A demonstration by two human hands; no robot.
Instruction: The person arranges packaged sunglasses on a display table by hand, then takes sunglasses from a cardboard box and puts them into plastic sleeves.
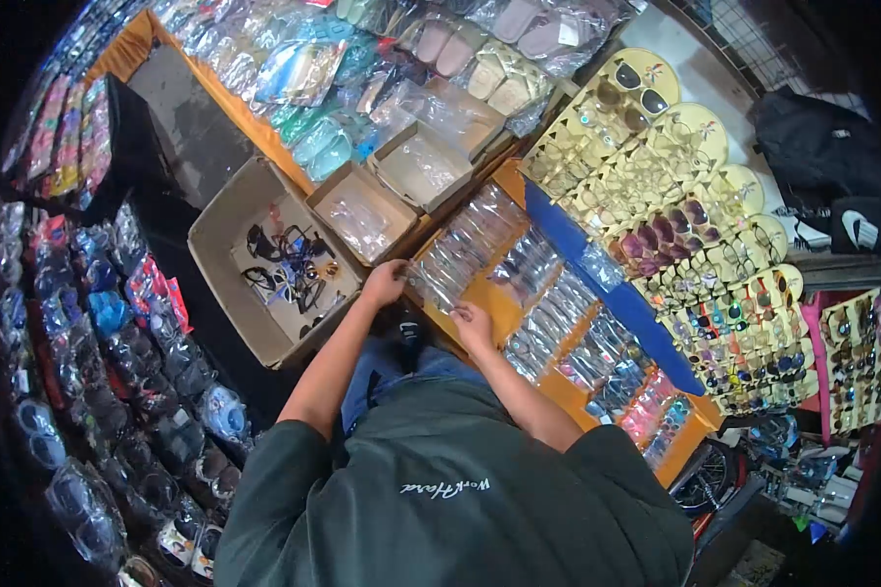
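In the head view my left hand point(387, 283) is closed at the left end of a thin pair of glasses in clear plastic point(431, 293). My right hand point(473, 324) pinches its other end, so it stretches between both hands. It is held over the near edge of an orange display table point(487, 293). Rows of plastic-wrapped glasses point(475, 235) lie just beyond my hands. The fine detail of the held pair is hard to make out.
A large cardboard box point(294, 338) with loose sunglasses stands at the left. Two smaller open boxes point(367, 205) hold clear wrappers. Yellow racks of glasses point(671, 161) slope at the right. Wrapped sandals point(450, 44) lie at the back, and wrapped footwear point(152, 391) hangs at far left.
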